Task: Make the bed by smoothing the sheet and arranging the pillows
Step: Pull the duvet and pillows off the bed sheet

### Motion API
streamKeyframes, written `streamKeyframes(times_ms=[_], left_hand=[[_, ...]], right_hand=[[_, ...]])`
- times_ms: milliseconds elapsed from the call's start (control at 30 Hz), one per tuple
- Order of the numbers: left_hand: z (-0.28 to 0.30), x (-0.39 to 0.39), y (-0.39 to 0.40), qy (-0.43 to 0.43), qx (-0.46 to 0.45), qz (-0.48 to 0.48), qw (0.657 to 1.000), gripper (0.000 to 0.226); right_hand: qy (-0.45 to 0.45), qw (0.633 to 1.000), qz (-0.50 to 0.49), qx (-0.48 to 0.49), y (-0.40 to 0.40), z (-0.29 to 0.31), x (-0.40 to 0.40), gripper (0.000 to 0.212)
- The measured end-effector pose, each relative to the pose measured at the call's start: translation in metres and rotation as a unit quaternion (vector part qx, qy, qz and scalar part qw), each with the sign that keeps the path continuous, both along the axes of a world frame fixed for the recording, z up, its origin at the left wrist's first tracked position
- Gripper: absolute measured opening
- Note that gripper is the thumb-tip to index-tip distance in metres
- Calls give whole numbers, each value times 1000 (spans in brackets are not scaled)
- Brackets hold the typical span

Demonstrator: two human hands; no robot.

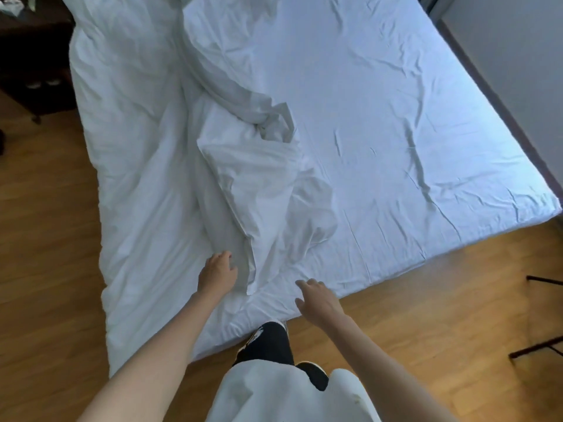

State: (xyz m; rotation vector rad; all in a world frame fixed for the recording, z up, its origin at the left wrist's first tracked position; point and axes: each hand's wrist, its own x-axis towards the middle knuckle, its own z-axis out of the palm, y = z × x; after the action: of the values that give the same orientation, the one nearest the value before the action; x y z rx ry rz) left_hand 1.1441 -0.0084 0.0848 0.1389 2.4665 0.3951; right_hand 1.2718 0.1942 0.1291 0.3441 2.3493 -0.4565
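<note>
Reaching over the bed's near edge, your left hand and right hand hovered with loosely curled fingers, holding nothing, though contact with the sheet was unclear. A rumpled duvet hid the sheet's left half; a dark table stood cut off beyond.

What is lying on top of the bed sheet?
A rumpled white duvet covers the left side of the fitted sheet, which lies bare on the right. What the duvet hides, pillows included, cannot be seen.
</note>
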Motion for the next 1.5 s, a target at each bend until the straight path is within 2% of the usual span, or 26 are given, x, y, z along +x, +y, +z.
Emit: streamKeyframes(times_ms=[133,300,400,467,533,600,700,767,833,900,967,1033,1133,1233,1300,1367,1500], left_hand=[[-18,-90,45,-38,68,148,986,50],[-52,-177,87,-86,156,345,921,75],[-74,-212,108,-50,191,446,873,88],[-83,-231,117,-18,186,468,864,89],[-86,-239,126,-9,197,457,867,81],[-80,-231,139,-12,224,427,876,63],[-53,-194,167,-27,224,339,914,45],[-29,-161,194,-27,202,242,949,41],[-13,-124,222,-11,171,130,977,41],[-5,-91,247,6,147,92,985,41],[-7,-68,263,27,138,91,986,36],[-11,-48,278,66,125,65,988,31],[-12,-20,310,130,135,59,981,28],[6,6,363,173,129,92,972,24],[23,24,409,185,135,131,965,21],[35,43,458,189,127,158,961,28],[54,73,548,181,109,174,962,30]], right_hand=[[-11,1000,17,5,33,-15,-73,41],[-29,999,42,-13,49,-37,-128,39],[-17,998,40,-39,59,-51,-150,50],[0,998,40,-45,65,-57,-163,57],[21,998,34,-50,72,-59,-171,60],[43,997,5,-56,80,-55,-175,62],[88,993,-43,-60,92,-44,-183,65],[119,983,-106,-87,102,-37,-192,76],[121,947,-249,-165,114,-28,-204,87],[114,872,-403,-253,130,-21,-208,96],[134,837,-451,-279,147,-17,-203,100],[144,831,-458,-280,171,-11,-196,101],[124,827,-465,-291,212,-10,-193,91],[118,823,-458,-316,258,-10,-183,66],[142,823,-448,-319,297,-7,-169,50],[158,826,-438,-319,343,2,-153,35],[169,827,-425,-327,434,22,-122,18]])
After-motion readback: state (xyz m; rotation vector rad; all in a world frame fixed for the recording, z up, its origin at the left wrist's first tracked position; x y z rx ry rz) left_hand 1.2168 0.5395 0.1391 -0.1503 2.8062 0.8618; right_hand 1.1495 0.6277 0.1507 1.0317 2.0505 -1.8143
